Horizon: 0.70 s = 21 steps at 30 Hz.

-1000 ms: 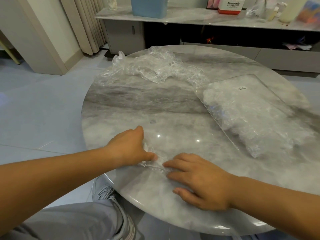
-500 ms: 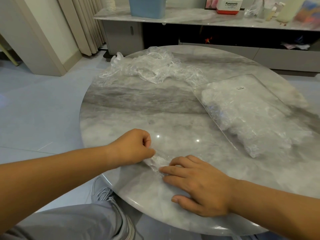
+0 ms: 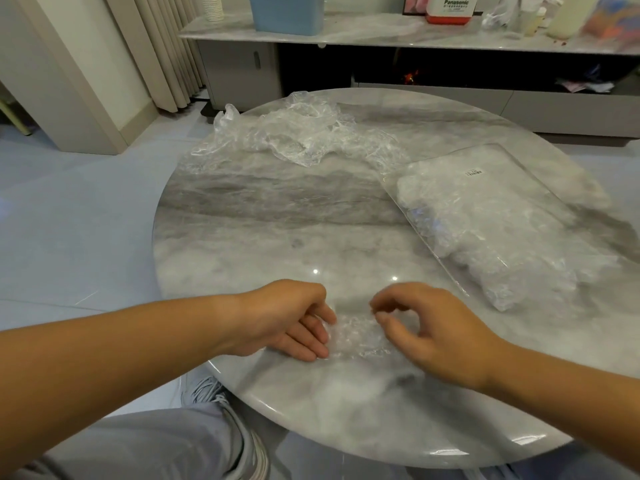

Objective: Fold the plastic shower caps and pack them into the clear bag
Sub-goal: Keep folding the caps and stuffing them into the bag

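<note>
One folded shower cap (image 3: 356, 336) lies near the front edge of the counter (image 3: 259, 220), between the hands. The left hand (image 3: 287, 320) rests fairly straight fingers against its left edge. The right hand (image 3: 433, 334) curls thumb and forefinger at its top corner; whether they pinch the film cannot be told. Press the air out and crease the cap flat before bagging. Count: one clear bag (image 3: 502, 230), partly filled, and one loose pile (image 3: 294, 140) whose caps cannot be counted.

The right hand (image 3: 426, 327) is blurred, so whether it pinches the folded shower cap (image 3: 358, 337) is unclear, the left hand (image 3: 291, 317) hides its left edge, and the label (image 3: 475, 173) on the clear bag (image 3: 502, 233) is unreadably small.
</note>
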{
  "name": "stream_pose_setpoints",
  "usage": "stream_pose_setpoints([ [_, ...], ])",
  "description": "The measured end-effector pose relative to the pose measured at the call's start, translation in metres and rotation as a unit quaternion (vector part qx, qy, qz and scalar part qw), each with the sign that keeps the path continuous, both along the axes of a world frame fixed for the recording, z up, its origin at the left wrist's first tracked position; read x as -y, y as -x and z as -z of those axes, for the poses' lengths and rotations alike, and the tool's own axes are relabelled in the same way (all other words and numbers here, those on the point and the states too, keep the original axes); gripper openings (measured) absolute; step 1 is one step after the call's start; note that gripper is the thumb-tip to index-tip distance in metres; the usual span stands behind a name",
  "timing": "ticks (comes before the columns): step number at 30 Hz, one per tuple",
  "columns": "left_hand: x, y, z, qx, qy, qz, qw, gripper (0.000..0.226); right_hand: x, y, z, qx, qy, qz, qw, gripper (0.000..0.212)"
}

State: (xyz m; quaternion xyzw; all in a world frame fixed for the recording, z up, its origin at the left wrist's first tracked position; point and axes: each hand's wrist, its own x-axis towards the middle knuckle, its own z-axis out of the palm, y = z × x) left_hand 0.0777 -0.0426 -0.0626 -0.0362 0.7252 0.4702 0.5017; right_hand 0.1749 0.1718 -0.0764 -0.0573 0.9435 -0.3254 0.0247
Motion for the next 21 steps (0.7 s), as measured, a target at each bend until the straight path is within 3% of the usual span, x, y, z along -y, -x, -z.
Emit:
stream_pose_setpoints([
  [3,0.004,0.005,-0.003,0.047,-0.019,-0.002,0.999,0.040,-0.001,0.017,-0.003,0.110,-0.097,0.083,0.986,0.038],
  [9,0.006,0.005,-0.002,0.106,-0.055,-0.009,0.993,0.046,0.008,0.025,-0.014,0.293,-0.078,0.115,0.946,0.045],
  [12,0.008,0.005,0.000,0.114,-0.073,-0.010,0.991,0.047,0.009,0.025,-0.016,0.317,-0.057,0.124,0.939,0.035],
  [15,0.009,0.003,0.000,0.116,-0.085,-0.015,0.989,0.048,0.012,0.025,-0.019,0.280,-0.051,0.116,0.952,0.029],
  [18,0.009,0.002,0.001,0.132,-0.111,-0.026,0.985,0.050,0.018,0.025,-0.019,0.196,0.096,0.157,0.963,0.024],
  [21,0.008,-0.001,0.003,0.151,-0.137,-0.035,0.978,0.054,0.028,0.023,-0.015,0.174,0.282,0.144,0.932,0.026],
])
